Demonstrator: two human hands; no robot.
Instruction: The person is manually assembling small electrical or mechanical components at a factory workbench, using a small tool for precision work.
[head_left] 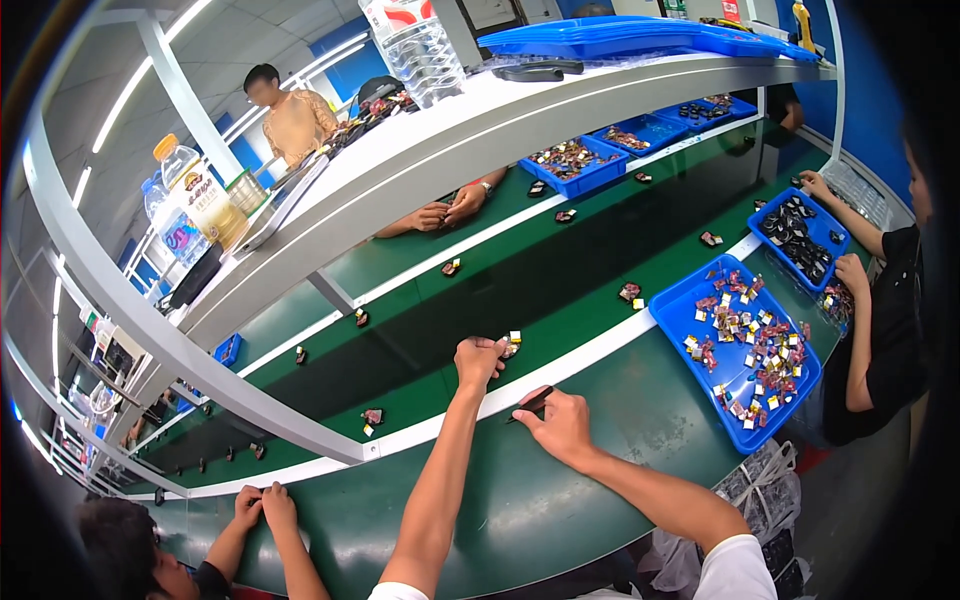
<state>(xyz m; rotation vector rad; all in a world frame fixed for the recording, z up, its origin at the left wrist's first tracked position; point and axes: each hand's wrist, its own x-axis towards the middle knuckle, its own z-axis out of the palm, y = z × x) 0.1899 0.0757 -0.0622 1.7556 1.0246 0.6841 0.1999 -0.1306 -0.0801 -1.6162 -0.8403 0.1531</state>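
My left hand reaches over the dark conveyor belt, its fingers closed on a small dark part with a white and yellow tab. Whether that part rests on the belt or is lifted I cannot tell. My right hand is closed around a slim black pointed tool, just above the green worktop. The tool's thin tip points left, and its exact kind does not show. More small parts lie spaced along the belt, such as one reddish part left of my arm and another to the right.
At right, a blue tray holds many reddish parts with yellow and white tabs. Beyond it, a co-worker's hands are at a blue tray of black pieces. Another person's hands work at lower left. A white shelf frame rises ahead.
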